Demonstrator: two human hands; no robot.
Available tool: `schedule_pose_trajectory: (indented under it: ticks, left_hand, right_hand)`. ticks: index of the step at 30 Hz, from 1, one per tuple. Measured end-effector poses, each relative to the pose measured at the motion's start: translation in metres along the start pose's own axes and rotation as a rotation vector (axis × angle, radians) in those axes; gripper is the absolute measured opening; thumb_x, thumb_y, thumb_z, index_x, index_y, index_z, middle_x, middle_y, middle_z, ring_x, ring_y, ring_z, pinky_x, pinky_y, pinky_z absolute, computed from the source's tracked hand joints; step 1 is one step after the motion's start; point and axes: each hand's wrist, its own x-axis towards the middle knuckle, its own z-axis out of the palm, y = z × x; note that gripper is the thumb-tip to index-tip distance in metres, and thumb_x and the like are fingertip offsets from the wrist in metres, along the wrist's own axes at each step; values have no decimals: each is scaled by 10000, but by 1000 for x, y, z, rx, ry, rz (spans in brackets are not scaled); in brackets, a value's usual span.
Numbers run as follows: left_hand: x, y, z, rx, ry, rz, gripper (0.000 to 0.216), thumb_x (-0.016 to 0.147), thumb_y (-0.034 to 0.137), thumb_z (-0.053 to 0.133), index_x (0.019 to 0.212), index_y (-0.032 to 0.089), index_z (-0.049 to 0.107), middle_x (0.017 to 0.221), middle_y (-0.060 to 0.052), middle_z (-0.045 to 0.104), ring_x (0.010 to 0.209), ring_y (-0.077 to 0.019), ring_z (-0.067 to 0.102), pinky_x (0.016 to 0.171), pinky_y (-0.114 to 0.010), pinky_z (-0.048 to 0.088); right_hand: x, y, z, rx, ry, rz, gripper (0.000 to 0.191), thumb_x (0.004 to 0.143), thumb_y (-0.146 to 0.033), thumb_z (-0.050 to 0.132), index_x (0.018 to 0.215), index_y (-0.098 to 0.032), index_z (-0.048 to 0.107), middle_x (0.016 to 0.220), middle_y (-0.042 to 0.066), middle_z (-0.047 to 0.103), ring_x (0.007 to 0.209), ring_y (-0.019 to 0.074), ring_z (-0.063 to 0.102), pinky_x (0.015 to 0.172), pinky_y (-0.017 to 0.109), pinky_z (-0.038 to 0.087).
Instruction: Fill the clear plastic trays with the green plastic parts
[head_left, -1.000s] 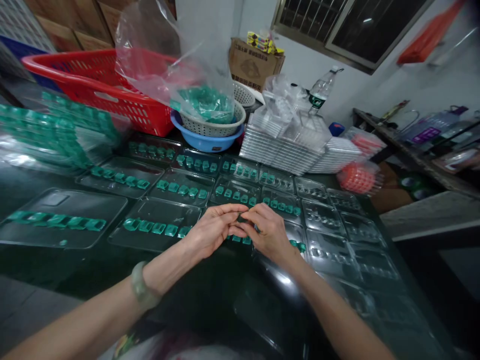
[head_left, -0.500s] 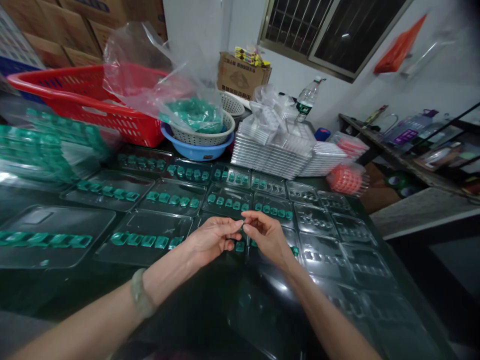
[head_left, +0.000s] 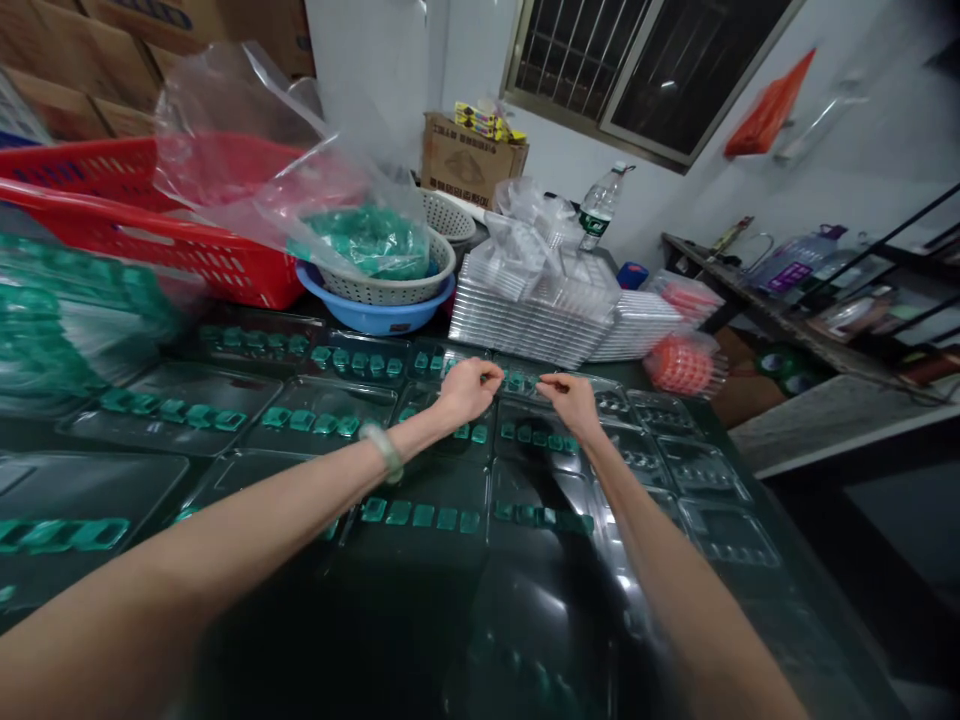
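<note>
Both arms reach out over rows of clear plastic blister trays (head_left: 420, 505) that carry small green pieces (head_left: 417, 514). My left hand (head_left: 466, 388) is curled, fingers pinched together above a far tray (head_left: 525, 378) of green pieces. My right hand (head_left: 572, 397) hovers just to its right over the same row, fingers also pinched. What either pinch holds is too small to see. A pale bangle (head_left: 382, 449) sits on my left wrist.
A red basket (head_left: 135, 250) and a white colander (head_left: 390, 285) in a blue basin (head_left: 367, 315), with a bag of green pieces (head_left: 367, 238), stand at the back left. A stack of empty clear trays (head_left: 540, 320), a water bottle (head_left: 596, 212) and a cardboard box (head_left: 469, 160) are behind.
Both hands have moved from the near tray, where they were close together, out to the far row of trays and slightly apart. The camera has leaned forward with them.
</note>
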Motion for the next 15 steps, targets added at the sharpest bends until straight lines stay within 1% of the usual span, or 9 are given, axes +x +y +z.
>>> schedule_pose_trajectory:
  ticks: [2,5,9,12,15]
  left_hand:
    - [27,-5,10,94,-15,72,130,672,175,533,724,160,651,863,-69,608,874,-211,468,784,-305,318]
    - [52,-10,25,215,-65,143,147,661,137,524,730,159,652,853,-87,611,910,-227,440,820,-319,281]
    - [63,-18,40,363,-128,185,128,634,102,523,674,140,639,764,-120,602,903,-255,427,787,-342,275]
    - [66,-23,44,460,-165,206,112,627,94,519,609,132,623,688,-139,583,904,-281,411,762,-362,263]
    - [69,-28,45,525,-202,234,117,631,95,517,576,132,614,669,-148,574,912,-289,401,756,-368,253]
  right_hand:
    - [20,14,8,-77,-25,9,261,672,-308,540,830,-144,665,675,37,660,614,151,577,605,264,440]
    - [35,25,19,-209,-68,8,233,663,-284,549,837,-186,668,713,18,663,656,145,577,634,251,428]
    - [41,29,25,-372,-138,-15,225,673,-281,545,854,-224,666,793,18,663,724,157,577,668,250,409]
    - [43,29,25,-480,-201,-35,229,701,-289,518,873,-236,660,832,26,661,779,174,571,699,259,395]
    - [46,26,24,-573,-284,-71,223,726,-281,488,857,-224,659,864,44,655,840,184,555,735,257,372]
